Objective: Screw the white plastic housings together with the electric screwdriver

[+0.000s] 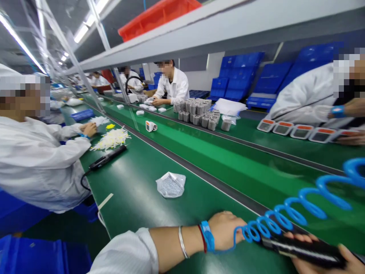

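At the lower right, my right hand [308, 262] is wrapped around a black electric screwdriver [310, 249], which lies nearly level and points left. My left hand [226, 230] is by the screwdriver's front end, fingers curled; the fingertips are partly hidden, so what they hold cannot be made out. A blue wrist strap [208, 236] circles my left wrist, and its coiled blue cord [293, 211] stretches to the upper right, passing in front of the screwdriver. Beyond my left hand, a clear plastic bag of small shiny pieces [170, 186] lies on the green bench [137, 213].
A green conveyor belt [199, 146] runs past the bench, carrying a white device [151, 126]. On the left, a co-worker [37, 156] sits near a pile of small white parts [112, 139] and another screwdriver [108, 156]. Grey parts [196, 110] and orange-and-white housings [303, 131] stand across the belt.
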The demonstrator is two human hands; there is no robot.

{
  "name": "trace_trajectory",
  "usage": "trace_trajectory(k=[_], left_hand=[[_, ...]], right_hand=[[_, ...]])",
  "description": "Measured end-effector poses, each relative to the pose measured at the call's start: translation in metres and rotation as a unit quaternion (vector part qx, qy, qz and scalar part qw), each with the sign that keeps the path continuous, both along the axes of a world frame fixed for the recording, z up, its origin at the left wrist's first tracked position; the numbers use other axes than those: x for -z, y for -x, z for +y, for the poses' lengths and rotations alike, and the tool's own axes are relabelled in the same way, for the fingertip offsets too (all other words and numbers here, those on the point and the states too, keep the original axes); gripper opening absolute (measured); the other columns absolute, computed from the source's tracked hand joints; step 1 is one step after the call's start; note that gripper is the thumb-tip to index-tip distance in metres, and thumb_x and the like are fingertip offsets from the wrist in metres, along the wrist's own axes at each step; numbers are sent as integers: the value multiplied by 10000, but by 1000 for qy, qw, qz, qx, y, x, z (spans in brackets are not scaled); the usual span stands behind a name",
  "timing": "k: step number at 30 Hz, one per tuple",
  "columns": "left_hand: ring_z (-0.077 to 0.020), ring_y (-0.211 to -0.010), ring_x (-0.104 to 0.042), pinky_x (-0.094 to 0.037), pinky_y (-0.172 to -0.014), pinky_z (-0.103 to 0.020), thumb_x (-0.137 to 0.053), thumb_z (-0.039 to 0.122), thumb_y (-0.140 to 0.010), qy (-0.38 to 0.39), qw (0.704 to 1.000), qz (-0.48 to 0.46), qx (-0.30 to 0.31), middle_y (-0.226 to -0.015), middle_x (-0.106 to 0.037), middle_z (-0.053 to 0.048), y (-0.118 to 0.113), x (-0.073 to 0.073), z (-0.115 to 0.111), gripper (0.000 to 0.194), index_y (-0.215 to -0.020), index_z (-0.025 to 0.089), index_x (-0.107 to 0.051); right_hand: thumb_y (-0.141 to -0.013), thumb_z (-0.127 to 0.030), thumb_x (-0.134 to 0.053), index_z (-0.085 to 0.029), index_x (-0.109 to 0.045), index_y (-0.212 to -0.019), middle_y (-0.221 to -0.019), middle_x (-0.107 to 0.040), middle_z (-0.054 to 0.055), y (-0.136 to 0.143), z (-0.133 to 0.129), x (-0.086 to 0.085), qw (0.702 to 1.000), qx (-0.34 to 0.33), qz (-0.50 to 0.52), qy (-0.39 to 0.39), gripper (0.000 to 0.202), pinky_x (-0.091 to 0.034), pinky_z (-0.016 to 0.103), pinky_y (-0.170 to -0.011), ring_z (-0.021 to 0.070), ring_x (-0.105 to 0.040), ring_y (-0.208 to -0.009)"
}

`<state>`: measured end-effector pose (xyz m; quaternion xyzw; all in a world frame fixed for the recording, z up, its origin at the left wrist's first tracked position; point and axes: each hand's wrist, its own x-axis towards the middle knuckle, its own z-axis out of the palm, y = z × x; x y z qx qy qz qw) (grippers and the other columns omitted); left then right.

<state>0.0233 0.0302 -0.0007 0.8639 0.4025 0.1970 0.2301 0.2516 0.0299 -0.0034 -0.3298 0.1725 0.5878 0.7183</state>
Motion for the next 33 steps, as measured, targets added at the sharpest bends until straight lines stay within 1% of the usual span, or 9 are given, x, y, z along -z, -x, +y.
trace_trajectory(k=[1, 3, 6, 8, 11, 14, 24, 29, 33], left_hand=[[-159, -868, -580, -432, -841, -276, -530, 263, -846, 1, 1000, -9, -1, -876, -651, -19, 1, -1, 0, 161, -988, 196, -562], [-175, -930, -554, -422, -864, -289, -561, 281, -829, -4, 999, -30, -10, -949, -632, -35, 3, -3, -1, 204, -1013, 194, -553], [-206, -983, -520, -416, -885, -325, -635, 320, -771, -11, 998, -51, -30, -1003, -602, -55, 7, -4, 0, 297, -1026, 192, -555], [-213, -971, -519, -407, -905, -352, -651, 315, -757, -18, 998, -54, -31, -981, -603, -58, 9, -3, 1, 290, -1003, 187, -568], [-201, -940, -530, -392, -927, -368, -618, 255, -787, -21, 997, -59, -35, -923, -617, -50, 11, -1, 3, 160, -923, 177, -589], [-185, -900, -539, -413, -889, -351, -570, 212, -819, -14, 998, -57, -37, -871, -620, -44, 12, -1, 4, 51, -847, 175, -591], [-180, -858, -531, -395, -867, -361, -504, 242, -865, -43, 998, -26, -31, -828, -606, -44, 12, 10, 8, 138, -801, 177, -609], [-178, -841, -525, -406, -841, -352, -475, 249, -879, -47, 998, -16, -27, -827, -593, -47, 13, 11, 8, 166, -815, 174, -608], [-181, -847, -522, -403, -834, -357, -461, 246, -882, -51, 998, -6, -40, -836, -581, -49, 14, 10, 9, 173, -820, 177, -608]], right_hand=[[-713, -330, -564, -266, -587, -971, -740, -552, 65, 3, 1, -9, 998, -24, -61, 6, 266, -528, 434, -453, 194, -592, -597], [-763, -347, -442, -195, -550, -833, -656, -503, 41, 9, 3, -24, 994, -27, -96, 41, 199, -529, 410, -462, 161, -537, -517], [-788, -377, -390, -175, -471, -733, -637, -478, 7, 15, 3, -32, 992, -14, -122, 15, 224, -528, 357, -521, 130, -520, -535], [-781, -404, -403, -173, -447, -723, -636, -472, -8, 17, 2, -31, 991, -11, -132, -13, 242, -523, 341, -558, 124, -523, -556], [-759, -425, -443, -181, -428, -727, -625, -463, -26, 19, 0, -28, 989, -10, -141, -33, 246, -514, 321, -578, 115, -515, -549], [-758, -430, -445, -185, -419, -725, -620, -463, -28, 19, -1, -27, 990, -12, -137, -32, 248, -511, 313, -583, 112, -512, -543], [-748, -445, -464, -188, -427, -732, -622, -463, -27, 20, -1, -27, 991, -10, -130, -30, 260, -515, 308, -587, 117, -517, -554], [-773, -420, -463, -182, -437, -728, -628, -469, -28, 22, -2, -30, 993, -14, -118, -23, 244, -523, 312, -619, 109, -518, -556], [-773, -413, -495, -189, -435, -731, -648, -496, -31, 24, -3, -30, 993, -25, -117, -20, 235, -537, 352, -680, 122, -549, -598]])
